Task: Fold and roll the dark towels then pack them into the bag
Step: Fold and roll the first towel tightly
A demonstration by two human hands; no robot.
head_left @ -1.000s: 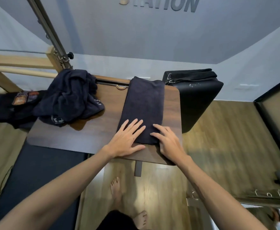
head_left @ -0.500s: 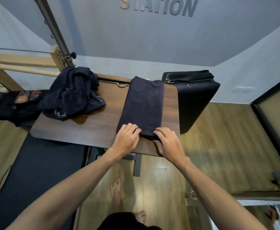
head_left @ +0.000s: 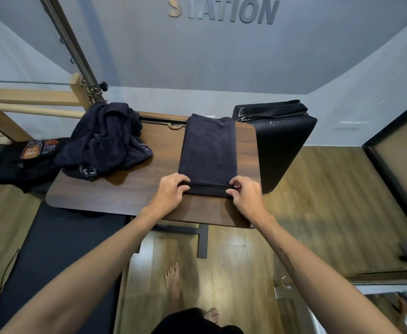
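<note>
Both arms reach forward; left hand (head_left: 171, 190) and right hand (head_left: 244, 192) curl their fingers, pinching the towel's (head_left: 208, 150) near edge.

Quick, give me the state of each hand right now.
Left hand: fingers curled, gripping the near rolled edge of the long folded dark towel on the wooden table.
Right hand: pinching the same rolled edge.

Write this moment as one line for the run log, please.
phase: rolling starts | left hand and right hand: pinch near edge of folded towel | table: towel pile unfolded
</note>
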